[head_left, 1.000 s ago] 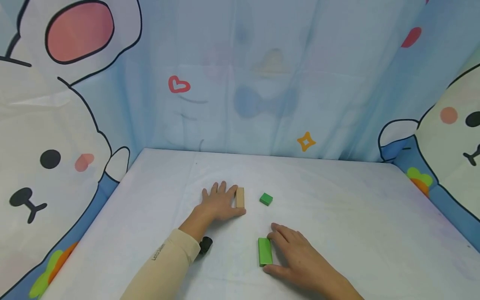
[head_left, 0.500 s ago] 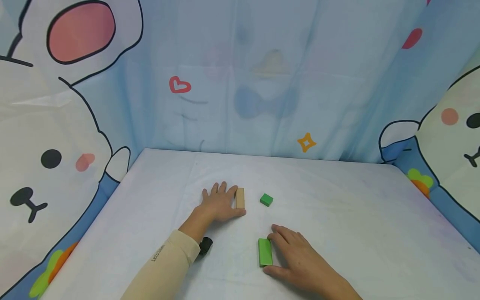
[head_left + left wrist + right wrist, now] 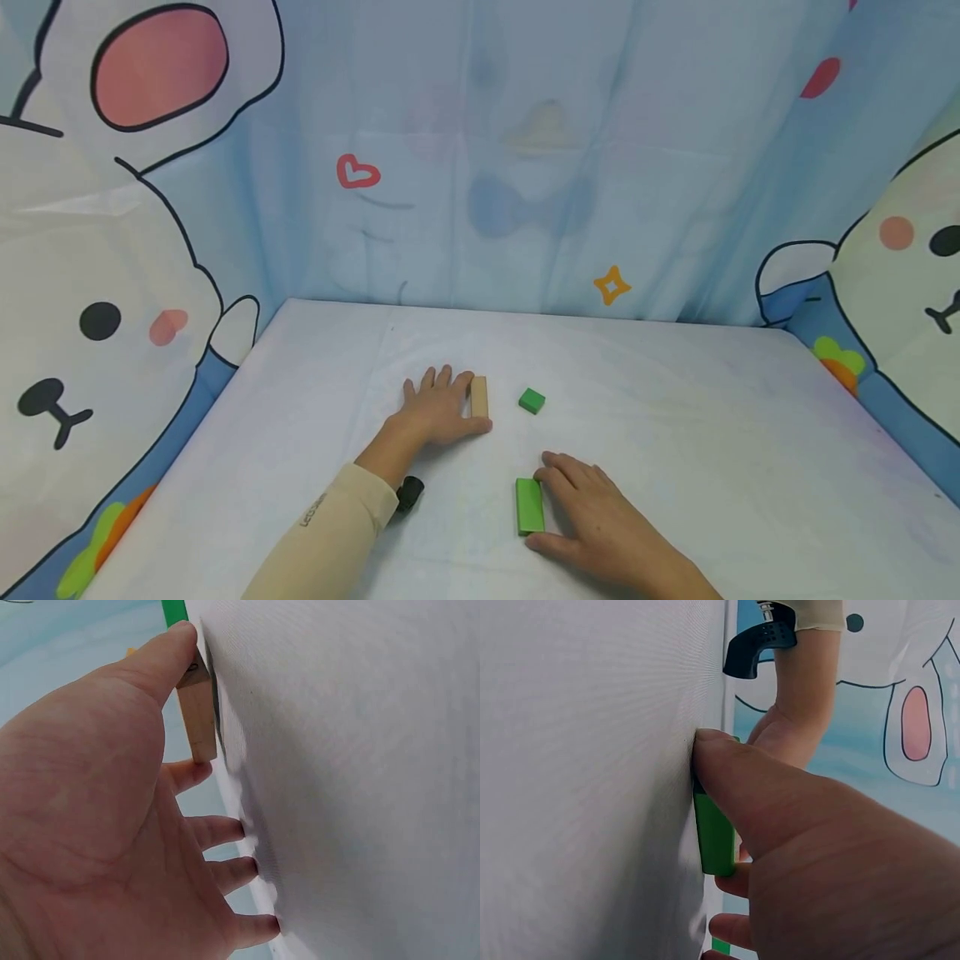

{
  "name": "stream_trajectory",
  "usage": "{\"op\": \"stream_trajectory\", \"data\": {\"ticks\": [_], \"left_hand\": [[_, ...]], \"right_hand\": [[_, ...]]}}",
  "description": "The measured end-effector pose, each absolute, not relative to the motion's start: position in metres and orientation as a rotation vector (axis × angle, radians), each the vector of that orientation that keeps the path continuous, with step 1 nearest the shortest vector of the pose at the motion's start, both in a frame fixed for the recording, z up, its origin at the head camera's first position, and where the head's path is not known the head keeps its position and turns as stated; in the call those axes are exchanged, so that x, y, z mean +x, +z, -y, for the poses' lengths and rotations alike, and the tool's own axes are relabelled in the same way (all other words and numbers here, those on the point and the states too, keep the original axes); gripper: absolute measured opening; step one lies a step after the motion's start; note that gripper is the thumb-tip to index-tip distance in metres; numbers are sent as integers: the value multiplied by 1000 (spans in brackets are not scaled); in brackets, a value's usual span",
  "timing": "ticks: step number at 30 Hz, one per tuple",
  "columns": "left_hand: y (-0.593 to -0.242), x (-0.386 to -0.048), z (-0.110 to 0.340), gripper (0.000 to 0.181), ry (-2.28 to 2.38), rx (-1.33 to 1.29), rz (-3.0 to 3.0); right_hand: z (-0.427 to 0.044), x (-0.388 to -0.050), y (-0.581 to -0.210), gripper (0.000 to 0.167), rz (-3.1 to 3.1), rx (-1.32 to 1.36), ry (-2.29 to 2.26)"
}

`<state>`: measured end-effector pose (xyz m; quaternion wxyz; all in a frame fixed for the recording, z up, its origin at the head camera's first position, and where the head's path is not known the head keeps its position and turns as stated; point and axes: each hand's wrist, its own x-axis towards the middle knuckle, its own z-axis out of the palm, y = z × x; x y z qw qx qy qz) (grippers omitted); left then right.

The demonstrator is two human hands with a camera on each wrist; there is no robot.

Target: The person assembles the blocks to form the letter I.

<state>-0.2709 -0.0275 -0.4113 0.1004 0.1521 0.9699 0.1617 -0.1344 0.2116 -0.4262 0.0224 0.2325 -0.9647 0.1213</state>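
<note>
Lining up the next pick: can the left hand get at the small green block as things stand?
Probably not directly: the left hand grips the wooden block by its ends, and that block lies between it and the small green block.

Greens, tan and pale blue

The long block (image 3: 528, 507) is light green, the small block (image 3: 532, 401) a deeper green, the wood block (image 3: 479, 397) plain tan. The cloth (image 3: 690, 417) is white, the sleeve (image 3: 322, 542) cream with dark lettering, the wrist device (image 3: 409, 493) black. The pale blue curtain (image 3: 675, 167) bears 2 white animals (image 3: 135, 367), 1 red-outlined heart (image 3: 357, 172) and 1 orange star (image 3: 612, 285).
</note>
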Motion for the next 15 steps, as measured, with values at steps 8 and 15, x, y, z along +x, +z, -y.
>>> {"op": "stream_trajectory", "data": {"ticks": [8, 15], "left_hand": [[-408, -268, 26, 88, 531, 474, -2857], [-411, -266, 26, 89, 535, 484, -2851]], "right_hand": [[-212, -132, -427, 66, 2933, 746, 358], [-212, -132, -428, 67, 2936, 743, 374]]}}
